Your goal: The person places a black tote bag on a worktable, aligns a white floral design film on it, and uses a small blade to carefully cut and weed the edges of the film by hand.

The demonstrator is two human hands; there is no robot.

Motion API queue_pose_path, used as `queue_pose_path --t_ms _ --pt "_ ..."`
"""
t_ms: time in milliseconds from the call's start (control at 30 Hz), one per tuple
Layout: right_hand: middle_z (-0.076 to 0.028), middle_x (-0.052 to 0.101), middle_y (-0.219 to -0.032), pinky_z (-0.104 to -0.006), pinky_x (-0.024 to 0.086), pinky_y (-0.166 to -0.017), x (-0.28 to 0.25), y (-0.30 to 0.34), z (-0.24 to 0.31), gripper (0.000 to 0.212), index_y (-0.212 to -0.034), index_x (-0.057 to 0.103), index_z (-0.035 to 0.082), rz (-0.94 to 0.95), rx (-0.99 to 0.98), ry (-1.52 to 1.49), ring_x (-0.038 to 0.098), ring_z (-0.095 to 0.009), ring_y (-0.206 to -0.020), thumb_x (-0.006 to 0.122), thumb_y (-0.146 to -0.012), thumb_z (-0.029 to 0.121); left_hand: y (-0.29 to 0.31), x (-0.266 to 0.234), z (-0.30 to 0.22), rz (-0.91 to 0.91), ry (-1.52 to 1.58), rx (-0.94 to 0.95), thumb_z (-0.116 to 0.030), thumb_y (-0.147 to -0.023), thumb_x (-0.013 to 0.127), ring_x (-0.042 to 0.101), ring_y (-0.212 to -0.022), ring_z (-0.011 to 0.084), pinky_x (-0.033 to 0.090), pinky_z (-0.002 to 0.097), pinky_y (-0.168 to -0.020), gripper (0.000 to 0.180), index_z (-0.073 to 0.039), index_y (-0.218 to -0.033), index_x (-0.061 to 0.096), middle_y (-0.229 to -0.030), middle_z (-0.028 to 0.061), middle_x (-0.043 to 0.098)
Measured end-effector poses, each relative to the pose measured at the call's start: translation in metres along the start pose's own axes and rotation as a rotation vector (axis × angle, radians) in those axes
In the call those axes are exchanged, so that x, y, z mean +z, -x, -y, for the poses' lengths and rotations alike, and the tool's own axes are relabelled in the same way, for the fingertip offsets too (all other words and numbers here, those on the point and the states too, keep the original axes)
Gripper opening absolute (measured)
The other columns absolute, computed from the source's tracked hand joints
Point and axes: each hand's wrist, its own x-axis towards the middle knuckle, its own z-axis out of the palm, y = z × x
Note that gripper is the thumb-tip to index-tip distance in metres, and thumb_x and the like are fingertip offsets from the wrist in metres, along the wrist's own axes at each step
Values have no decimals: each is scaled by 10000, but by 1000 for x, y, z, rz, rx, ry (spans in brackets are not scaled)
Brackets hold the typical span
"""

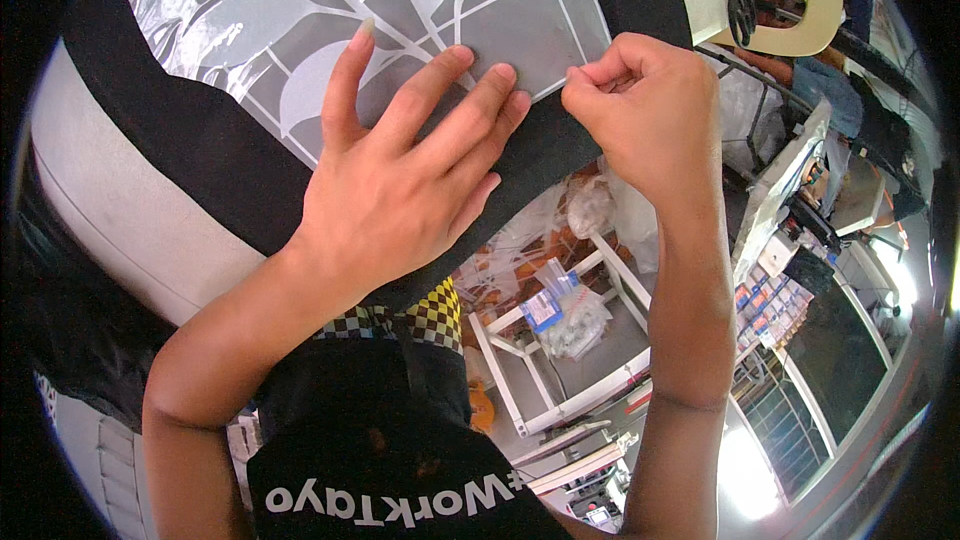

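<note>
The left hand [400,160] lies palm down with its fingers spread wide, resting on a clear plastic sheet [540,35] patterned with white leaves and stems. To its right, the right hand [650,110] is curled in, thumb and forefinger drawn together in a narrow pinch at the sheet's near right corner; whether they grip the edge cannot be told. The sheet stretches away beyond both hands, over a black cloth [550,135] that shows below the right hand's fingertips and to the left of the left hand. Farther left of that hand curves a pale surface [120,190]. Just beyond the right hand are dark-handled scissors [741,20], near a cream chair [822,0]. Below and between the hands stands a white metal frame [500,377], with a blue packet [541,311] beside a clear bag [583,325]. Nearest the body, below the left hand, is a black garment [360,430].
</note>
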Motion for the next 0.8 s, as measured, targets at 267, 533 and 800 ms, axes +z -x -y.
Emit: queue_pose_path --t_ms 267,533,800 --pt "-16 689 -676 -244 434 -558 -10 -8 -3 182 -786 739 -3 156 8 -8 559 -41 -614 845 -823 141 3 3 0 -3 -2 -3 -374 -808 774 481 -1404 206 160 664 -1242 658 -269 -1441 627 -1522 -69 536" --pt "18 645 -656 -222 403 -548 -8 -12 -4 167 -769 714 6 153 31 -29 524 -24 -606 833 -820 110 -1 4 2 -9 19 -7 -369 -787 795 480 -1404 196 144 677 -1244 675 -272 -1435 631 -1522 -76 536" --pt "-101 701 -676 -304 527 -602 -6 -15 -12 166 -792 714 -7 134 42 -67 671 -153 -614 800 -771 134 0 6 2 6 26 -10 -367 -795 791 469 -1415 183 118 681 -1250 682 -273 -1449 621 -1523 -85 533"
